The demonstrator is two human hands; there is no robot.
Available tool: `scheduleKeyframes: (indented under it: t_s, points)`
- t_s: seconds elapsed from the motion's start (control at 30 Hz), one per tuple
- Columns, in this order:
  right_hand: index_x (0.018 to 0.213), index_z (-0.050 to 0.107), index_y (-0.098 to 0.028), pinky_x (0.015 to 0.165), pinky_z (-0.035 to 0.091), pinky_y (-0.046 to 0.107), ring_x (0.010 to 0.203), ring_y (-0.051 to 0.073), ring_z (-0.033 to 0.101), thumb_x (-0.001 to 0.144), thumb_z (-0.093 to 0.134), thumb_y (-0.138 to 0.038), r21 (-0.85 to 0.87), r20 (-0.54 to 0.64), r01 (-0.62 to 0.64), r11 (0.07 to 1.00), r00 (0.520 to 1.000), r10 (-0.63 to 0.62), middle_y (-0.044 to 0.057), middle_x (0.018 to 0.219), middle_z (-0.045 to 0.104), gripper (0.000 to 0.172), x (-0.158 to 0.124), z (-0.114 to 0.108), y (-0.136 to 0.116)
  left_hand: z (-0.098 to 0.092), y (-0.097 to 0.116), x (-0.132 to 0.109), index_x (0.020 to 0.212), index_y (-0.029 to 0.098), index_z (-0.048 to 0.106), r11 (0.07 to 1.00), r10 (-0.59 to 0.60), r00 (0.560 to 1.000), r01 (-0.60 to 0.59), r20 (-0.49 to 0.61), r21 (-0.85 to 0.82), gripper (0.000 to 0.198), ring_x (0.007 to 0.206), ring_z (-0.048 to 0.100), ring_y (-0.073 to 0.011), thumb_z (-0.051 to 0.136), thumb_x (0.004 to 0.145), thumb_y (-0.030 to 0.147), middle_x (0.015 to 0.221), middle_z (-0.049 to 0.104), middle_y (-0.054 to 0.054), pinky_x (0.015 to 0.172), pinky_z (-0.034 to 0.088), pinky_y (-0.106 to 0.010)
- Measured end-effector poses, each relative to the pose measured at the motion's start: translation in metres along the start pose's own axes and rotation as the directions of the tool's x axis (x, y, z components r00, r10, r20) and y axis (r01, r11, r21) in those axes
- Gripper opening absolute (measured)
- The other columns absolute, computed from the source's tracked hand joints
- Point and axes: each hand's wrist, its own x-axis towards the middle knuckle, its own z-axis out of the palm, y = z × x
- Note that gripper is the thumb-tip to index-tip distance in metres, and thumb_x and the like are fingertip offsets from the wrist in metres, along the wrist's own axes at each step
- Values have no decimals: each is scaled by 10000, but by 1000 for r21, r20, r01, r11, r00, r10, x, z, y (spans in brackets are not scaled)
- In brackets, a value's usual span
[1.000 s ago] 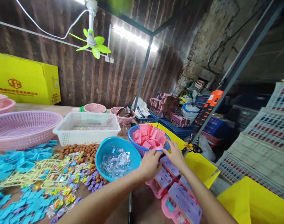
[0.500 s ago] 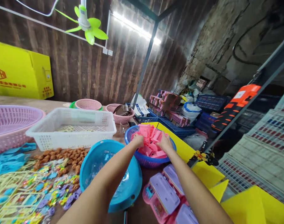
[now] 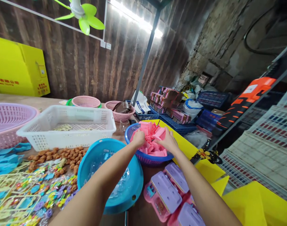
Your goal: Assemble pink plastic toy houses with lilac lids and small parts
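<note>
Pink plastic pieces (image 3: 155,150) are heaped in a blue-purple basket (image 3: 149,160) at the centre. At the heap's left side is my left hand (image 3: 138,138), its fingers curled; what they hold, if anything, is hidden. My right hand (image 3: 169,142) grips a pink piece (image 3: 160,133) at the right side of the heap, between thumb and fingers. Below the basket lie purple-and-pink toy cases (image 3: 165,191). A turquoise basin (image 3: 137,175) with clear plastic parts sits under my left forearm.
Brown pieces (image 3: 74,157), small colourful parts (image 3: 51,190) and blue strips (image 3: 7,160) cover the left side of the table. Behind them stand a white basket (image 3: 70,138) and a pink-purple basket (image 3: 13,125). Yellow cardboard (image 3: 249,204) is at right.
My right hand has lifted slightly and now has a pink piece in its grip. My left hand has shifted a little on the heap. The camera view has moved slightly.
</note>
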Motion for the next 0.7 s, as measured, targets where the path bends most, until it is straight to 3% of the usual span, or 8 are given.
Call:
scheduleKeyframes:
  t_s: [0.13, 0.3, 0.37, 0.43, 0.5, 0.6, 0.7]
  points:
    - [1442, 136, -175, 863, 438, 429, 1058, 346, 566, 697, 674, -348, -7, 22, 36, 999, 999, -36, 207, 1282, 383, 935, -17, -9, 2, -13, 1, -6, 995, 89, 629, 992, -67, 989, 52, -135, -117, 182, 1000, 617, -230, 544, 846, 152, 1069, 645, -152, 875, 473, -372]
    - [1438, 152, -175, 857, 449, 484, 1027, 361, 563, 715, 641, -381, 202, -223, 20, 979, 974, 26, 190, 1218, 411, 897, -38, -37, -19, -51, -1, -15, 879, 90, 684, 959, -91, 943, -4, -321, -285, 273, 1068, 596, -261, 452, 769, -2, 1175, 620, -184, 936, 420, -337]
    - [1442, 139, -192, 871, 449, 496, 1071, 363, 536, 704, 652, -384, 296, -324, 108, 949, 946, -6, 188, 1251, 398, 919, -47, -50, -32, -74, -6, -20, 846, 105, 695, 933, -88, 915, -63, -395, -353, 279, 1106, 574, -240, 438, 775, 22, 1225, 602, -151, 966, 402, -316]
    - [1449, 110, -216, 909, 441, 496, 1155, 355, 481, 701, 663, -396, 359, -408, 295, 885, 903, -136, 180, 1305, 376, 948, -59, -58, -47, -98, -17, -31, 876, 113, 700, 900, -88, 887, -123, -452, -417, 284, 1119, 566, -225, 432, 787, 79, 1242, 598, -124, 933, 432, -293]
    - [1455, 66, -252, 951, 429, 490, 1231, 335, 419, 698, 677, -406, 396, -416, 503, 768, 844, -339, 157, 1369, 342, 985, -74, -58, -59, -122, -33, -50, 922, 115, 697, 864, -83, 875, -175, -477, -471, 301, 1082, 587, -228, 439, 769, 133, 1218, 617, -108, 853, 483, -290]
    - [1455, 21, -295, 1016, 384, 492, 1317, 317, 321, 692, 697, -380, 437, -290, 675, 595, 732, -617, 119, 1447, 277, 1023, -98, -36, -73, -148, -65, -90, 927, 100, 696, 822, -54, 892, -215, -449, -527, 328, 922, 645, -241, 488, 686, 179, 1045, 699, -99, 751, 525, -317]
    - [1461, 38, -275, 1074, 319, 467, 1349, 296, 276, 675, 702, -276, 461, -147, 738, 493, 611, -778, 124, 1456, 261, 1029, -118, 2, -81, -155, -94, -128, 924, 94, 687, 787, 30, 951, -212, -308, -579, 330, 804, 655, -226, 553, 657, 233, 912, 724, -91, 715, 529, -327]
